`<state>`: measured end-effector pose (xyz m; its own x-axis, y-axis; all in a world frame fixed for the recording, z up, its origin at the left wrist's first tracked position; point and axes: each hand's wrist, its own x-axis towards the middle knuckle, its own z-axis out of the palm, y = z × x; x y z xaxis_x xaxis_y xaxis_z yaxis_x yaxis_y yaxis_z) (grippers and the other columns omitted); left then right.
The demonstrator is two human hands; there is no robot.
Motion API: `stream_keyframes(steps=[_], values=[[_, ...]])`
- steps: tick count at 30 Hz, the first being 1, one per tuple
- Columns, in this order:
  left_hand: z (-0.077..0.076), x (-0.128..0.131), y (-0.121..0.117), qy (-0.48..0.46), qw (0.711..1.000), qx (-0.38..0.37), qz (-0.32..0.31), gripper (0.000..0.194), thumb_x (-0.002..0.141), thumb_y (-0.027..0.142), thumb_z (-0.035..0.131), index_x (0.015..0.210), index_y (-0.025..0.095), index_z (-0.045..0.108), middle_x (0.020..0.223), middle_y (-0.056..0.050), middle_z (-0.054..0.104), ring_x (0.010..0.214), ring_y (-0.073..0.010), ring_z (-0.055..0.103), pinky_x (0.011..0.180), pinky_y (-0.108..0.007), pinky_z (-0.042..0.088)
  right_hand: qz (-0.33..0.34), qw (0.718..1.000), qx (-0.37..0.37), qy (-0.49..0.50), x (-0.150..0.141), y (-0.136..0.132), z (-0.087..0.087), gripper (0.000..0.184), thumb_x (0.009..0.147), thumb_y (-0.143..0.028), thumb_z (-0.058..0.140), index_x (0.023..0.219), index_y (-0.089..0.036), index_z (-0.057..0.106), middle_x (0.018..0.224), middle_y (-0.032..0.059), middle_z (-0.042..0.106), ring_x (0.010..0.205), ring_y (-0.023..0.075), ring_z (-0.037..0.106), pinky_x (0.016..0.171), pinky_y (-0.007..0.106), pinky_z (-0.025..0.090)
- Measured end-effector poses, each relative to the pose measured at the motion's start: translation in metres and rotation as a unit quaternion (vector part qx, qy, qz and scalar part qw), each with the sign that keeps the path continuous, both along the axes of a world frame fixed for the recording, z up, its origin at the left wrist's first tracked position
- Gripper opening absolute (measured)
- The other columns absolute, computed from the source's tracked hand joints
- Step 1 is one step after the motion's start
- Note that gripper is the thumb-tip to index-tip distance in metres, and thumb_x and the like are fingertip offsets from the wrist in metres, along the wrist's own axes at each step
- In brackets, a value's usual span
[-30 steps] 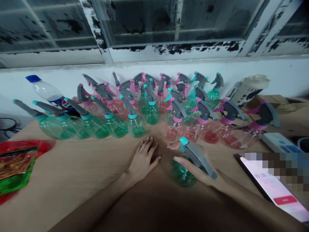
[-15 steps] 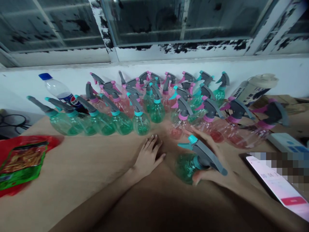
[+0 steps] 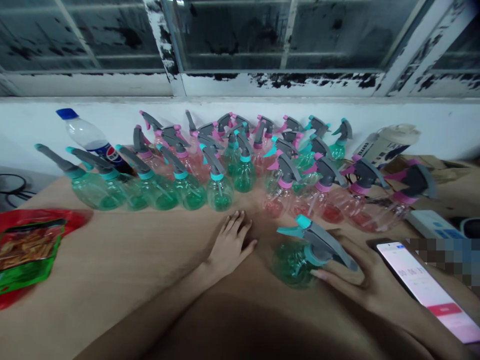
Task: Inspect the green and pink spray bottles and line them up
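Before a bench (image 3: 112, 260) lined with green and pink trigger-spray bottles (image 3: 221, 192), the left hand (image 3: 232, 245) lies flat, fingers apart; the right hand (image 3: 373, 277) curves around a nearer green spray bottle (image 3: 294, 265), its grip unclear. Positioning that bottle appears underway; any lift calls for closed fingers.

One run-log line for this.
left hand: on table | right hand: at green spray bottle, grip unclear | phone: screen lit
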<state>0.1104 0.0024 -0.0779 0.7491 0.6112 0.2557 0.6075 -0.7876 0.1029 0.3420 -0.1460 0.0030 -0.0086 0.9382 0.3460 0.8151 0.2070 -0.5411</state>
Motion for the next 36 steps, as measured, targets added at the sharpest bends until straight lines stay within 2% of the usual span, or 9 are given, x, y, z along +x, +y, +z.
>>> stream_keyframes(steps=[3, 8, 11, 14, 17, 21, 25, 29, 36], values=[[-0.001, -0.004, 0.0, -0.001, 1.0, 0.0, -0.007, 0.046, 0.089, 0.038, 0.049, 0.127, 0.013, 0.048, 0.141, -0.016, 0.036, 0.131, -0.0291, 0.031, 0.106, -0.045, 0.028, 0.018, 0.999, -0.033, -0.02, -0.002, 0.001, 0.002, 0.019, 0.08, -0.034, 0.06, 0.097, -0.028, 0.054, 0.09, 0.0014, 0.064, 0.082, 0.0215, 0.064, 0.069, 0.034, 0.051], [-0.001, -0.018, 0.0, -0.003, 1.0, 0.001, -0.023, 0.045, 0.09, 0.036, 0.048, 0.128, 0.012, 0.047, 0.141, -0.015, 0.038, 0.131, -0.0272, 0.032, 0.107, -0.044, 0.027, 0.009, 0.999, -0.006, -0.038, -0.018, 0.02, 0.012, 0.015, 0.081, -0.037, 0.06, 0.089, -0.024, 0.055, 0.083, 0.0014, 0.066, 0.075, 0.0192, 0.065, 0.065, 0.031, 0.052], [-0.001, -0.028, -0.001, -0.001, 1.0, 0.002, -0.029, 0.044, 0.091, 0.035, 0.047, 0.128, 0.012, 0.046, 0.14, -0.014, 0.039, 0.132, -0.0267, 0.032, 0.107, -0.044, 0.027, -0.017, 0.998, 0.0, -0.058, -0.03, 0.04, 0.015, 0.02, 0.081, -0.039, 0.059, 0.09, -0.022, 0.057, 0.085, 0.0037, 0.069, 0.079, 0.0215, 0.067, 0.067, 0.032, 0.053], [-0.002, -0.033, -0.001, -0.003, 1.0, 0.001, -0.028, 0.045, 0.091, 0.035, 0.047, 0.129, 0.012, 0.045, 0.141, -0.013, 0.039, 0.131, -0.0264, 0.033, 0.107, -0.043, 0.029, -0.037, 0.999, -0.013, -0.03, -0.04, 0.065, 0.011, 0.035, 0.082, -0.046, 0.055, 0.105, -0.02, 0.056, 0.1, 0.0083, 0.069, 0.091, 0.0263, 0.066, 0.073, 0.038, 0.052], [-0.003, -0.035, -0.003, -0.032, 0.999, 0.005, 0.006, 0.051, 0.091, 0.035, 0.045, 0.135, 0.012, 0.035, 0.14, -0.014, 0.04, 0.129, -0.026, 0.036, 0.104, -0.043, 0.033, -0.035, 0.999, -0.013, 0.018, -0.047, 0.09, 0.005, 0.04, 0.083, -0.043, 0.056, 0.115, -0.018, 0.052, 0.098, 0.008, 0.07, 0.087, 0.0245, 0.067, 0.072, 0.037, 0.053], [-0.005, -0.034, -0.005, -0.051, 0.997, 0.008, 0.063, 0.057, 0.09, 0.034, 0.044, 0.139, 0.012, 0.026, 0.133, -0.015, 0.047, 0.121, -0.0277, 0.045, 0.096, -0.042, 0.041, -0.05, 0.998, 0.018, 0.016, -0.056, 0.116, -0.001, 0.033, 0.085, -0.038, 0.052, 0.108, -0.016, 0.056, 0.087, 0.0081, 0.071, 0.077, 0.0222, 0.068, 0.065, 0.033, 0.051], [-0.003, -0.034, -0.006, -0.044, 0.996, 0.024, 0.074, 0.057, 0.09, 0.034, 0.043, 0.14, 0.011, 0.025, 0.128, -0.016, 0.051, 0.115, -0.0285, 0.05, 0.092, -0.042, 0.044, -0.085, 0.995, 0.043, -0.018, -0.064, 0.128, -0.002, 0.029, 0.086, -0.038, 0.048, 0.097, -0.014, 0.059, 0.083, 0.0111, 0.069, 0.071, 0.0242, 0.065, 0.06, 0.035, 0.046], [-0.001, -0.033, -0.006, -0.047, 0.996, 0.04, 0.07, 0.057, 0.091, 0.035, 0.042, 0.14, 0.011, 0.025, 0.127, -0.016, 0.051, 0.115, -0.0292, 0.049, 0.092, -0.042, 0.043, -0.116, 0.991, 0.047, -0.044, -0.068, 0.133, -0.002, 0.03, 0.085, -0.04, 0.049, 0.096, -0.013, 0.058, 0.078, 0.0114, 0.068, 0.067, 0.0259, 0.064, 0.056, 0.035, 0.043], [-0.003, -0.033, -0.006, -0.04, 0.996, 0.033, 0.07, 0.059, 0.091, 0.034, 0.042, 0.141, 0.011, 0.022, 0.13, -0.017, 0.049, 0.116, -0.0296, 0.049, 0.091, -0.042, 0.044, -0.133, 0.989, 0.047, -0.044, -0.072, 0.154, -0.002, 0.029, 0.081, -0.036, 0.059, 0.098, -0.012, 0.058, 0.089, 0.0137, 0.068, 0.08, 0.0275, 0.066, 0.064, 0.036, 0.048]])
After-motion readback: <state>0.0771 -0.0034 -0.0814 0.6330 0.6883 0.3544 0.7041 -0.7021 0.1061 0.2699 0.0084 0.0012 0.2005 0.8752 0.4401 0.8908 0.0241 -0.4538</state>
